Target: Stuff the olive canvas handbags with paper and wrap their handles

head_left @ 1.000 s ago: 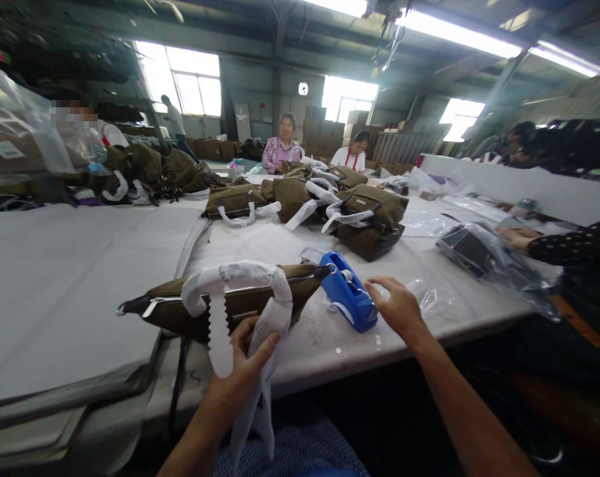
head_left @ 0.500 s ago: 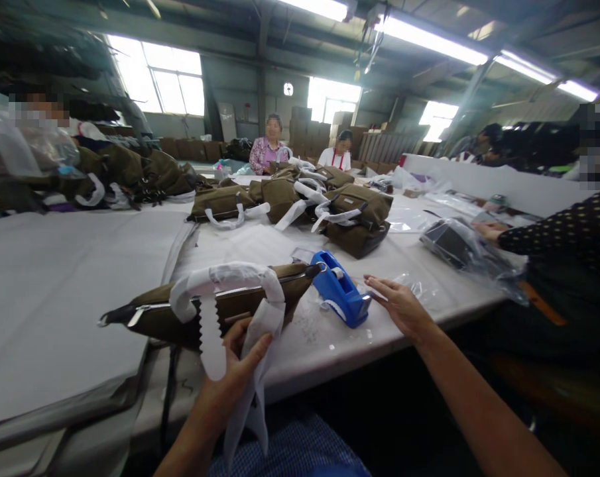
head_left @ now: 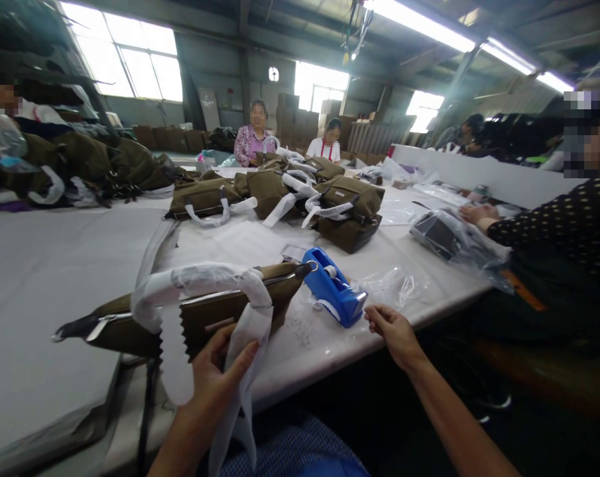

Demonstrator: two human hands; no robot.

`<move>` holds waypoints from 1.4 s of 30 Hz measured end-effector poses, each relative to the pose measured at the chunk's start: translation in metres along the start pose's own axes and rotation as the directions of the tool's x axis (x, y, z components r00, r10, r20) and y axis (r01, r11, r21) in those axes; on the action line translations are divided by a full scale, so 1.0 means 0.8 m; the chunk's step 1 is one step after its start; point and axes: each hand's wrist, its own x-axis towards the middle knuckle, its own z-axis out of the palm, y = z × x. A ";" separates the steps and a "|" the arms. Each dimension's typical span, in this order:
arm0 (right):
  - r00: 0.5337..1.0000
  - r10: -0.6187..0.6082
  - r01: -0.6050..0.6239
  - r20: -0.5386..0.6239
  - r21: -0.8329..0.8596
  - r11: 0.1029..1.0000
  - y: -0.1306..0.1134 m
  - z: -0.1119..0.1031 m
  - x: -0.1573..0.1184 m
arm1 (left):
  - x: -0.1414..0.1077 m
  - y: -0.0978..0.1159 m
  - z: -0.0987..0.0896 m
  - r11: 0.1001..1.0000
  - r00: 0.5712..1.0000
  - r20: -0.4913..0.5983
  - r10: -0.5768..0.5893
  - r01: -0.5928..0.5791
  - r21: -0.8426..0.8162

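An olive-brown handbag [head_left: 290,291] with a silver zip lies on its side along the table's front edge, its top towards me. White wrapping [head_left: 210,275] covers its arched handle, and a loose strip with a zigzag edge [head_left: 173,351] hangs from it. My left hand [head_left: 220,364] is closed round the wrapped end of the handle, thumb in front, with paper tails hanging below. Right of the bag stands a blue tape dispenser [head_left: 332,288]. At its cutter end my right hand [head_left: 392,331] is closed in a pinch; whatever the fingertips hold is too small to make out.
Several similar bags with wrapped handles [head_left: 349,209] are piled farther back on the white table [head_left: 309,358]. White sheets [head_left: 56,285] lie at left. At right, a co-worker's hand [head_left: 479,213] is near a plastic-wrapped dark item [head_left: 441,235]. Other people sit behind.
My right hand's outstretched fingers have closed into a pinch beside the dispenser's cutter. My left hand keeps its grip on the handle. The view has shifted slightly, moving most things leftward.
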 end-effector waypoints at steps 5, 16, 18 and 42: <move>0.980 -0.102 0.068 -0.174 -0.190 0.979 0.024 0.000 -0.005 | 0.008 -0.006 -0.004 1.000 0.999 -0.035 -0.012 0.012 0.016; 0.698 -0.686 0.694 0.206 -0.433 0.575 -0.049 0.020 -0.081 | 0.008 -0.004 -0.005 0.999 0.999 0.010 -0.040 0.040 0.027; 0.641 -0.726 0.760 0.249 -0.338 0.556 -0.077 0.052 -0.089 | 0.006 -0.003 -0.005 1.000 1.000 0.001 -0.024 0.024 -0.013; 0.889 -0.081 0.205 0.450 -0.235 0.950 -0.122 0.200 -0.072 | -0.001 -0.025 -0.012 0.971 0.986 0.135 0.102 -0.069 -0.230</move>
